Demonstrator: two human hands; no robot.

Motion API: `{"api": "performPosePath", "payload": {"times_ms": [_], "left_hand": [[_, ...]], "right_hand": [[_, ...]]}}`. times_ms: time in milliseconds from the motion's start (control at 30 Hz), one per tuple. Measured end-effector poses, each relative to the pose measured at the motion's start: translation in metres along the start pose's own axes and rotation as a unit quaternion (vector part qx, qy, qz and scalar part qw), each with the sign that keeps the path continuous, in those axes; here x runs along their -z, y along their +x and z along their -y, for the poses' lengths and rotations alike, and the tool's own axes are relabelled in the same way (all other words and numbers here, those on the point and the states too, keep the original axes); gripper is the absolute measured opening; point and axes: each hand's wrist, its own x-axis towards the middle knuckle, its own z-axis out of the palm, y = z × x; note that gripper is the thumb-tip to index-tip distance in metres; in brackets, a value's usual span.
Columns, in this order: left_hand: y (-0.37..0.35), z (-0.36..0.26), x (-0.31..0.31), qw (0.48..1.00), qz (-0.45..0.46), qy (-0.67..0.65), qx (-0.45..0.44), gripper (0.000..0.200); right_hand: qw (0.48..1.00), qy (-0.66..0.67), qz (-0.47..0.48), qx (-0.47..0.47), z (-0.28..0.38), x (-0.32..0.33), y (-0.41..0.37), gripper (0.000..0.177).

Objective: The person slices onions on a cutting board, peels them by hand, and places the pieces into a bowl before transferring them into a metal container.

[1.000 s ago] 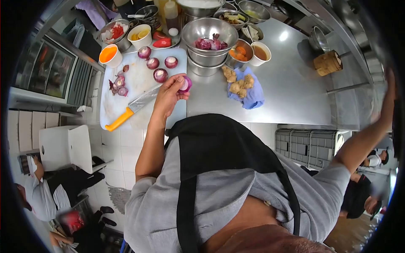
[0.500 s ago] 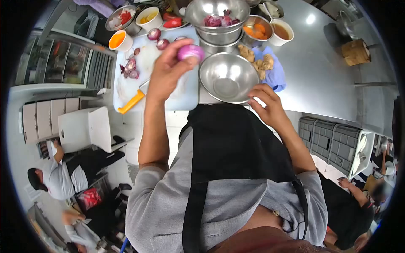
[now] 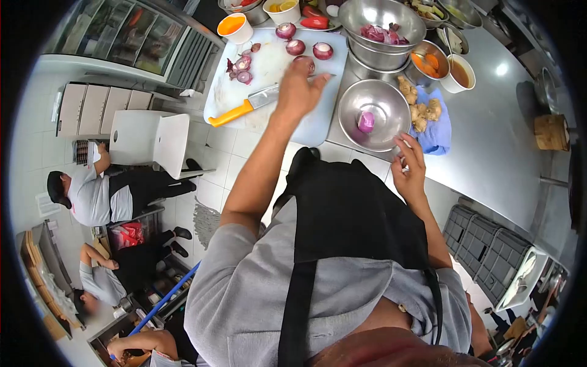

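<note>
Head view: the left hand (image 3: 298,92) reaches over the cutting board (image 3: 269,52), its grip apart, thumb spread beside a red onion (image 3: 304,62) partly hidden by the fingers. The knife (image 3: 244,107) lies next to it. A peeled onion (image 3: 366,122) sits inside the metal bowl (image 3: 387,110) on the counter (image 3: 489,122). At the bowl's near rim, the right hand (image 3: 408,164) holds its grip apart, fingers loosely bent.

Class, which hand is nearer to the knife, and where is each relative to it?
Left. The left hand is over the blade of the knife; the right hand is off to its right, by the bowl.
</note>
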Motion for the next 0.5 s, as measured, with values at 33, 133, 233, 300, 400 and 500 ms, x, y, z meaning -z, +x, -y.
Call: {"api": "performPosePath", "payload": {"times_ms": [33, 133, 233, 300, 400, 500], "left_hand": [[0.013, 0.009, 0.004, 0.997, -0.014, 0.064, 0.027, 0.069], [0.039, 0.033, 0.0, 0.985, 0.017, 0.152, 0.079, 0.085], [0.044, 0.052, -0.013, 0.985, 0.039, 0.147, 0.078, 0.086], [0.047, 0.061, -0.016, 0.988, 0.037, 0.128, 0.073, 0.082], [0.048, 0.08, -0.014, 0.998, -0.007, -0.025, 0.061, 0.077], [0.06, 0.055, 0.024, 0.982, 0.025, -0.184, 0.04, 0.076]], "right_hand": [[0.999, -0.025, -0.03, 0.005, 0.0, 0.003, -0.004, 0.037], [0.995, -0.028, -0.099, -0.009, 0.01, 0.008, -0.004, 0.034], [0.991, -0.021, -0.132, -0.016, 0.03, 0.002, 0.009, 0.027], [0.989, -0.001, -0.149, -0.013, 0.044, -0.008, 0.023, 0.023], [0.991, 0.045, -0.123, 0.005, 0.068, -0.024, 0.046, 0.022], [0.993, 0.074, -0.094, 0.009, 0.096, -0.03, 0.084, 0.023]]}}
